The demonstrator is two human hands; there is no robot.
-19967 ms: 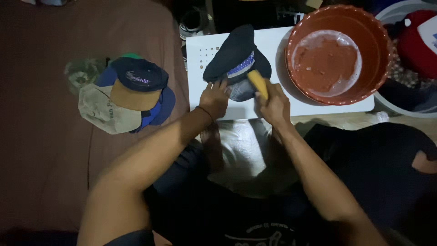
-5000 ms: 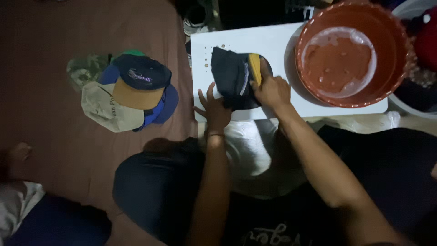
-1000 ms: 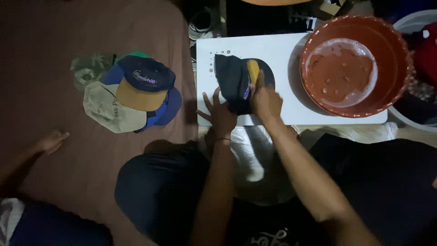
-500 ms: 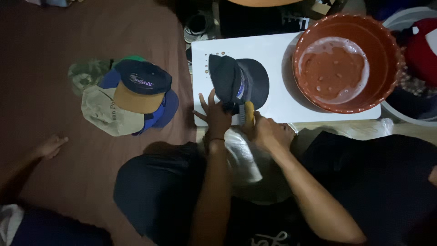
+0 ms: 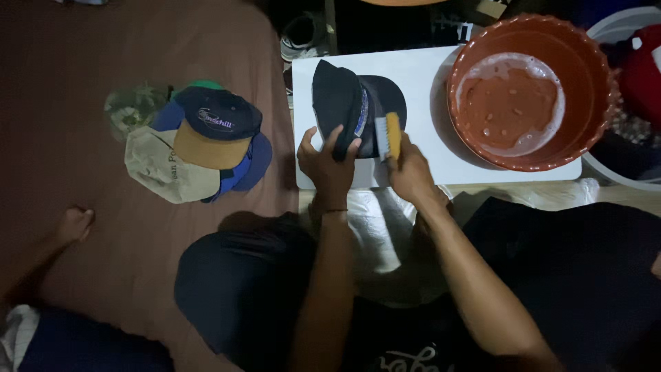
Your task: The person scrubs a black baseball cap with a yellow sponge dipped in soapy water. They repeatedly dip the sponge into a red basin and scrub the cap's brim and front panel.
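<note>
Head view: red basin (image 5: 592, 83) holds sudsy, seemingly brownish water; left grip (image 5: 329, 160) pins dark cap (image 5: 344, 103), right grip (image 5: 411, 176) clasps brush (image 5: 390, 136).

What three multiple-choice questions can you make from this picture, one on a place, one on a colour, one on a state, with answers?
1. Where does the dark cap lie?
A. on the white board
B. in the basin
C. on the cap pile

2. What colour is the basin?
A. blue
B. reddish-brown
C. white

3. What does the right hand hold?
A. nothing
B. a shoe
C. a yellow brush

Answers: 1 A, the left hand pins it there; 2 B, its wall shows it; 3 C, fingers wrap the brush.
</note>
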